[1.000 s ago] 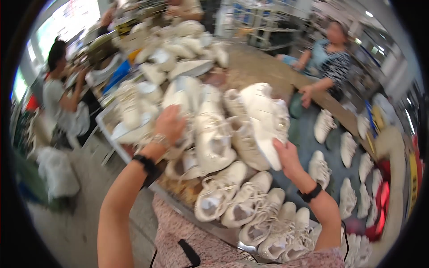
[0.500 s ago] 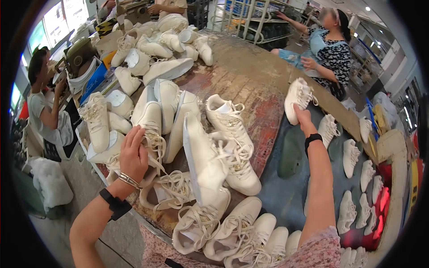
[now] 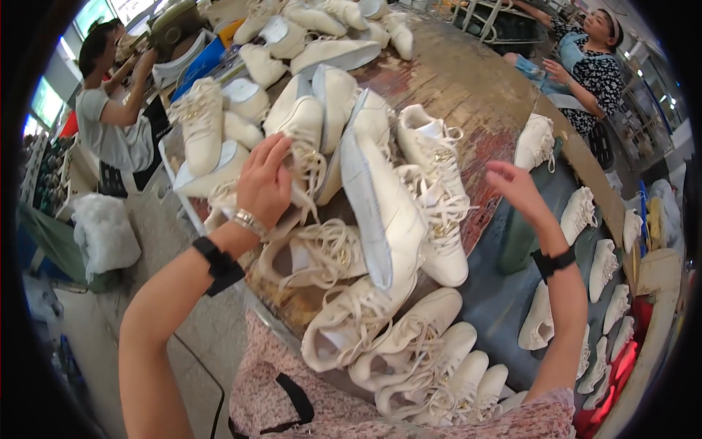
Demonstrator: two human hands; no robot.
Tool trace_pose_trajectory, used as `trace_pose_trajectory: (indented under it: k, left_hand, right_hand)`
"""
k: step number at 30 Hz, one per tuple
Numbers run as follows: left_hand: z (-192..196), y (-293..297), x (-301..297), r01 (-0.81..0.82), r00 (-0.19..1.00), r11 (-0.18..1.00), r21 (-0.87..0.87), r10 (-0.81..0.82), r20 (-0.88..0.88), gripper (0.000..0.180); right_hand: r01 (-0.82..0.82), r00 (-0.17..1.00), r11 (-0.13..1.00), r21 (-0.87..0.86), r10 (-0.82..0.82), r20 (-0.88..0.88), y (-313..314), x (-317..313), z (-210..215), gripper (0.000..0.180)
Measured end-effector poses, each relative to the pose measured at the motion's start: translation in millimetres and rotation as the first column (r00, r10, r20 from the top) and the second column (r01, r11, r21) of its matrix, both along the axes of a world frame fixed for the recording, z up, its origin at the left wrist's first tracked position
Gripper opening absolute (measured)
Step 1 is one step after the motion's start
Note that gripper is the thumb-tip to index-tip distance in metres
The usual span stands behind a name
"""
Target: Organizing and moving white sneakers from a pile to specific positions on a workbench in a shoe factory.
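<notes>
A heap of white laced sneakers [image 3: 380,212] covers the worn wooden table [image 3: 475,95] in front of me. My left hand [image 3: 265,183] rests flat, fingers spread, on a white sneaker [image 3: 303,139] at the left side of the heap. My right hand [image 3: 515,190] hovers open and empty above the table's right edge, just right of a laced sneaker [image 3: 439,190]. A single white sneaker [image 3: 535,143] lies beyond my right hand. I wear a black band on each wrist.
A dark conveyor belt [image 3: 512,293] on the right carries a row of white sneakers [image 3: 603,267]. A person in a patterned top [image 3: 585,66] sits at the far right. Another person in grey [image 3: 102,124] stands at the left by boxes. A white bag [image 3: 106,234] lies on the floor.
My right hand let go of the single sneaker at the belt's edge and drew back toward the heap. My left hand moved up onto the sneakers on the left.
</notes>
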State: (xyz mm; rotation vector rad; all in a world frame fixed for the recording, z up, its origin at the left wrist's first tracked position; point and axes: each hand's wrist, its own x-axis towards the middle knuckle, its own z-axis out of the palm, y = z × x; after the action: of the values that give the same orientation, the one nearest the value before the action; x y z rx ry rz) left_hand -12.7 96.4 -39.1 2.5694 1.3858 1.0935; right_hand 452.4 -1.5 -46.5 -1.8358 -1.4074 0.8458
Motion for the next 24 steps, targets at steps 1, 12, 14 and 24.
trace_pose_trajectory:
  k: [1, 12, 14, 24]
  left_hand:
    - [-2, 1, 2, -0.002, 1.0, 1.0, 0.008, 0.002, 0.012, 0.042]
    - [-18, 5, 7, -0.011, 1.0, 0.995, 0.098, 0.012, -0.011, 0.04]
    - [-19, 5, 20, 0.014, 1.0, 0.992, 0.124, -0.013, -0.008, 0.041]
    - [-29, 6, 1, -0.051, 0.998, 0.994, 0.1, 0.055, -0.034, 0.043]
  right_hand:
    - [-0.119, 0.989, 0.985, -0.127, 0.107, -0.099, -15, -31, 21, 0.036]
    - [0.008, 0.909, 0.931, -0.366, -0.16, -0.386, -101, -174, -4, 0.042]
    - [0.13, 0.925, 0.939, -0.318, -0.231, -0.303, -111, -178, -1, 0.048]
    - [0.127, 0.95, 0.982, 0.144, -0.079, -0.301, -127, -211, 67, 0.051]
